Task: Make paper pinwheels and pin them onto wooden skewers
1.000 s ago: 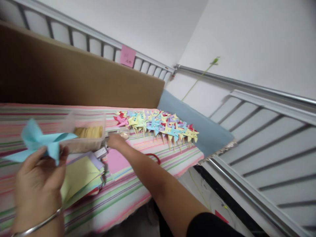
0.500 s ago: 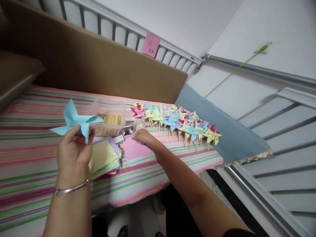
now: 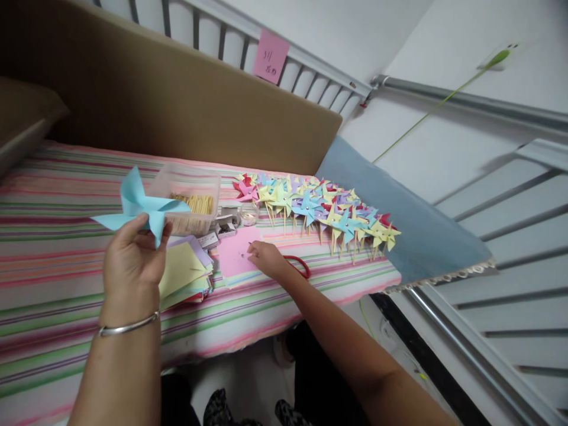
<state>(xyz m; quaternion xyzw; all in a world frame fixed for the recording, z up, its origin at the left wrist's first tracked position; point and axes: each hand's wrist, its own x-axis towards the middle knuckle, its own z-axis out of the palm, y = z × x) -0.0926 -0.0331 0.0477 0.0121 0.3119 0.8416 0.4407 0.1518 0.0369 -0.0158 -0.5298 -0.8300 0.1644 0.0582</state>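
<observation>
My left hand (image 3: 135, 257) is closed on a light blue paper pinwheel (image 3: 148, 208), raised above the striped cloth with its blades spread. My right hand (image 3: 265, 258) is over a pink paper sheet (image 3: 234, 251), its fingers pinched together. A tiny dark tip shows at these fingertips, too small to name. Small dark specks lie on the pink sheet beside them. Behind the sheet stands a small open box (image 3: 226, 226) of little dark pieces. Red handles (image 3: 306, 266), perhaps of scissors, show partly behind my right forearm.
A clear plastic bin (image 3: 213, 183) holds short wooden sticks. Stacked coloured paper (image 3: 181, 269) lies in front of it. Many finished pinwheels on sticks (image 3: 310, 207) cover the table's right part. A cardboard panel (image 3: 199, 112) stands along the back, before a white railing.
My right hand has drawn back rightwards from the small box's side, over the pink sheet, uncovering more of it. The red handles have come into view. My left hand still holds the pinwheel.
</observation>
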